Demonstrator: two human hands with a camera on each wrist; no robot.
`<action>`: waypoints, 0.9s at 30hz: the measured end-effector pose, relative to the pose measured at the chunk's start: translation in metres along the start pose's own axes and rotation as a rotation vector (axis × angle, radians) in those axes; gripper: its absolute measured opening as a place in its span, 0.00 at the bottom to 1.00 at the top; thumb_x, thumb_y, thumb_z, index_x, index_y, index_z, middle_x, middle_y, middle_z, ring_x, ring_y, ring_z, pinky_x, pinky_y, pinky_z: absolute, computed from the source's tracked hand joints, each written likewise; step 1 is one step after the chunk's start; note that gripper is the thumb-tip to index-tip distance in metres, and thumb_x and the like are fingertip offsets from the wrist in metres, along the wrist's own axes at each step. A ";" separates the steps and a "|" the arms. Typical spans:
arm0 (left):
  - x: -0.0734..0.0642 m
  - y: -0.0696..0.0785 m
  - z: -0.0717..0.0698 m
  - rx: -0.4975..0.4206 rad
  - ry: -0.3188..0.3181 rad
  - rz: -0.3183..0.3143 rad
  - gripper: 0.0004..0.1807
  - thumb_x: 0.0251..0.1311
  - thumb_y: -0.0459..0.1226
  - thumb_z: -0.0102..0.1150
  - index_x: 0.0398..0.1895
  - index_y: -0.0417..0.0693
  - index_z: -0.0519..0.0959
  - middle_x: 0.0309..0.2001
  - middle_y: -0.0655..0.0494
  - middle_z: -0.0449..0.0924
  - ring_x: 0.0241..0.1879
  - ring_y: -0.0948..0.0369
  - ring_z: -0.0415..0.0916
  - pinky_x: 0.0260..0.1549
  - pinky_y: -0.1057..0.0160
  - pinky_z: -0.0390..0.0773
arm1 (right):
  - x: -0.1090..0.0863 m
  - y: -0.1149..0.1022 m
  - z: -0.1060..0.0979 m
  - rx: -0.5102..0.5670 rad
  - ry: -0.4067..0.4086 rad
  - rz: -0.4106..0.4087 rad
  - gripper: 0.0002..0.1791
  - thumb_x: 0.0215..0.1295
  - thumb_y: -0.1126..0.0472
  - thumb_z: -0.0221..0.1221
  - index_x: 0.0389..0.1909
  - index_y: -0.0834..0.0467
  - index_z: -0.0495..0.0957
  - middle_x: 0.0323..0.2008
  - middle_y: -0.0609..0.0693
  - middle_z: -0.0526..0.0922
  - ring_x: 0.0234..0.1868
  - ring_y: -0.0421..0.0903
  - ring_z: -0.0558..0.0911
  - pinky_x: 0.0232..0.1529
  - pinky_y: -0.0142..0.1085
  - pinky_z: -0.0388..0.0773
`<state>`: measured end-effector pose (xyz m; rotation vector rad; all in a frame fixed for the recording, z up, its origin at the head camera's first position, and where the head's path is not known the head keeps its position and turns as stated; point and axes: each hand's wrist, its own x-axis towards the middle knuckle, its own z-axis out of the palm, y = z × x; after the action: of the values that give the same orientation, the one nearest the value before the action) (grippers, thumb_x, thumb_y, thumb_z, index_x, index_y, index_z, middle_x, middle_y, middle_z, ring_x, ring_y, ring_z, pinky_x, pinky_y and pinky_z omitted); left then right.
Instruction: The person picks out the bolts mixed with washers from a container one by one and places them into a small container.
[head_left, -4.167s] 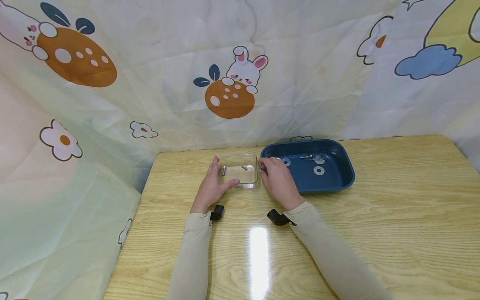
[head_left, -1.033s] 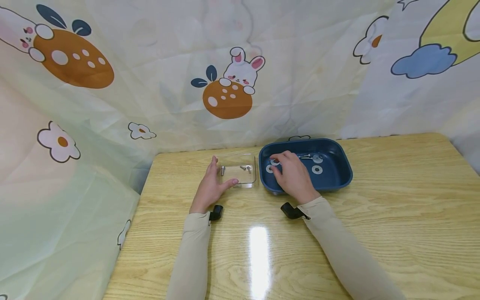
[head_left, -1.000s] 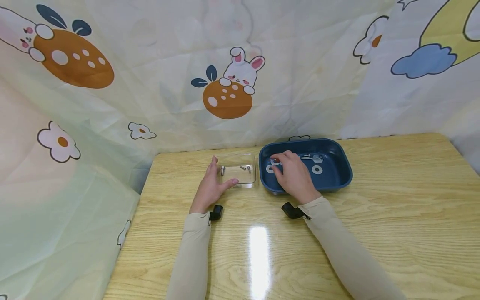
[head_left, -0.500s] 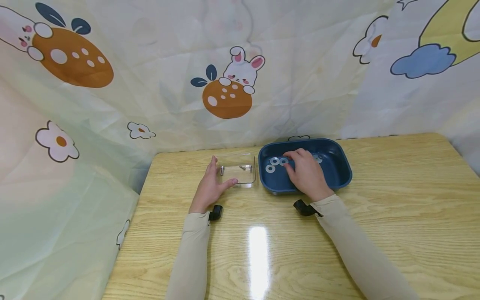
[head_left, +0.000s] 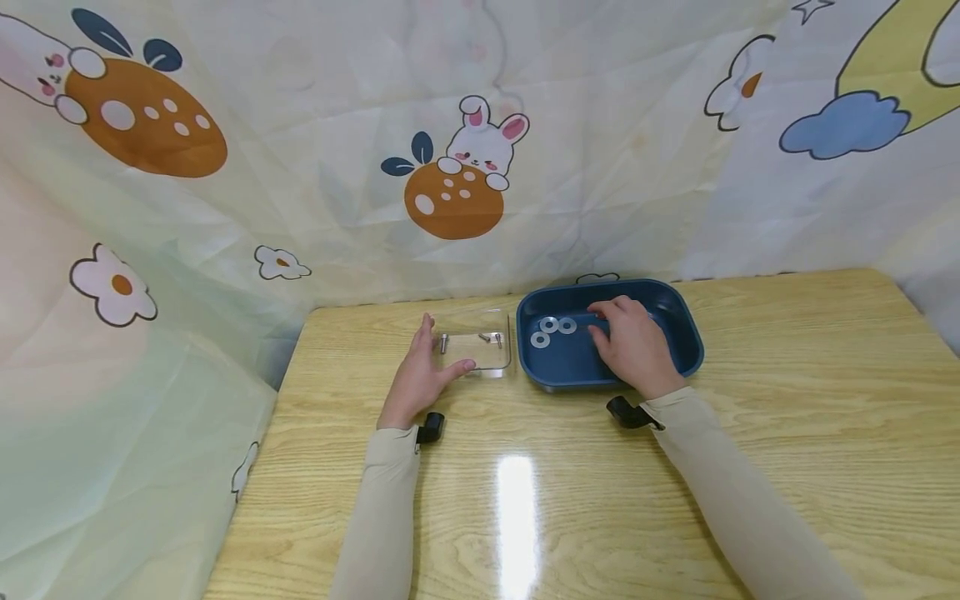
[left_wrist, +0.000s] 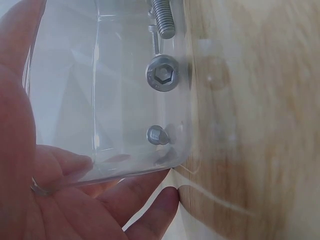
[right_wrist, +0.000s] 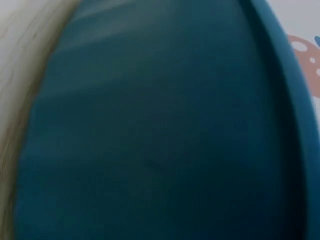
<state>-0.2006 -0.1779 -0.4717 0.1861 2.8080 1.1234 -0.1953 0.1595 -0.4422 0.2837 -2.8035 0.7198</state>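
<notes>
A clear plastic box (head_left: 491,372) stands left of a dark blue tray (head_left: 558,386). My left hand (head_left: 422,379) grips the box, with its thumb along the near side and fingers at the left side. In the left wrist view, several metal bolts lie inside, including a hex-socket bolt (left_wrist: 162,73) and a thick threaded bolt (left_wrist: 164,20). My right hand (head_left: 637,346) is over the right half of the tray, thumb and fingertips apart, with nothing seen between them. Flat washers (head_left: 567,326) lie at the tray's left end. The hand hides part of the tray floor.
Both containers stand on a wood-grain table (head_left: 577,500) near its back edge. A printed curtain (head_left: 600,167) hangs right behind. The tray's raised rim (right_wrist: 295,100) runs along the right side of the right wrist view.
A third bolt has appeared in the box since the oldest frame. My right hand has moved from beside the box to the right across the tray, uncovering the washers. My left hand has stayed put.
</notes>
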 end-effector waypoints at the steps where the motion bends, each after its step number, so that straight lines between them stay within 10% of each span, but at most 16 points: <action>1: 0.000 0.000 -0.001 -0.001 -0.002 -0.001 0.66 0.57 0.64 0.65 0.82 0.49 0.33 0.81 0.52 0.40 0.76 0.46 0.51 0.70 0.42 0.58 | 0.000 0.001 -0.001 -0.008 -0.008 0.006 0.17 0.68 0.63 0.64 0.55 0.64 0.81 0.47 0.63 0.79 0.46 0.59 0.77 0.41 0.53 0.79; 27: -0.002 0.000 0.000 0.003 -0.004 -0.006 0.67 0.54 0.67 0.64 0.82 0.49 0.33 0.81 0.53 0.40 0.76 0.47 0.50 0.71 0.43 0.56 | 0.005 0.022 -0.005 -0.135 -0.164 0.058 0.22 0.69 0.62 0.63 0.60 0.68 0.76 0.54 0.71 0.75 0.54 0.67 0.74 0.47 0.57 0.78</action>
<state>-0.1985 -0.1786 -0.4714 0.1801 2.8053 1.1172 -0.2048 0.1801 -0.4464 0.2484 -3.0107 0.5380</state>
